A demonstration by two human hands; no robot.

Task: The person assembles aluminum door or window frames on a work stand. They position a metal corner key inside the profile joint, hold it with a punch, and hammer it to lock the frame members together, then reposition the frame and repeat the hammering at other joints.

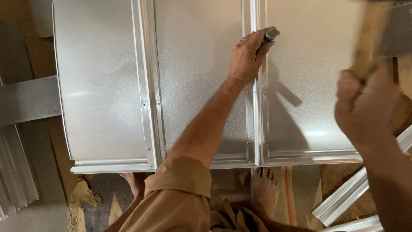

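A large shiny sheet-metal assembly with raised vertical seams lies below me. My left hand grips a short metal punch and holds it against the right seam near the far end. My right hand is raised close to the camera, blurred, closed around the wooden handle of a hammer. The hammer's head is out of frame at the top right.
My bare feet stand on a sandy floor at the sheet's near edge. Loose metal channel strips lie at the lower right. A corrugated sheet and a flat metal bar lie at the left.
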